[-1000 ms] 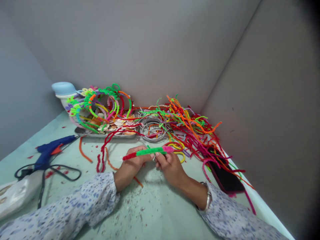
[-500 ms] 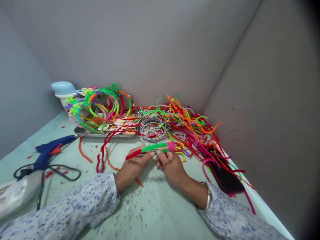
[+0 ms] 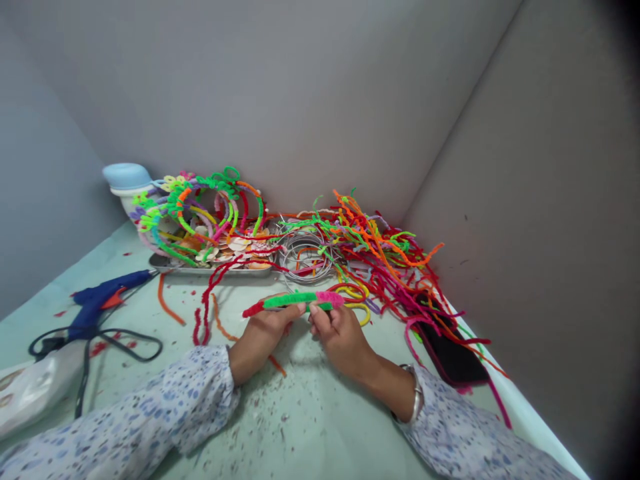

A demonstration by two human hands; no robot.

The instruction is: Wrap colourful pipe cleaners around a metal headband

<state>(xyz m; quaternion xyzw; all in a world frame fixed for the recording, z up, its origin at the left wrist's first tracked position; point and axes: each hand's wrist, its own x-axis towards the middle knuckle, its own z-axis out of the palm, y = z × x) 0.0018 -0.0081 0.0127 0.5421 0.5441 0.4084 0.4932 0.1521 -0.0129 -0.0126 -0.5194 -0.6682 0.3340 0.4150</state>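
Note:
Both my hands hold one fuzzy wrapped strip, red at its left end, green in the middle and pink at its right end, just above the pale green table. My left hand pinches it under the red and green part. My right hand pinches it by the pink end. Both hands have their fingers closed on it. Right behind the strip lie yellow loops and a pile of loose pipe cleaners.
A metal tray with bright pipe-cleaner hoops and shells stands at the back left beside a white jar. Wire rings lie behind my hands. A blue glue gun with its black cord lies left. A dark phone lies right, near the grey walls.
The strip rose and tilted slightly half a second ago, then came back down and level. Both hands kept their hold and shifted only a little.

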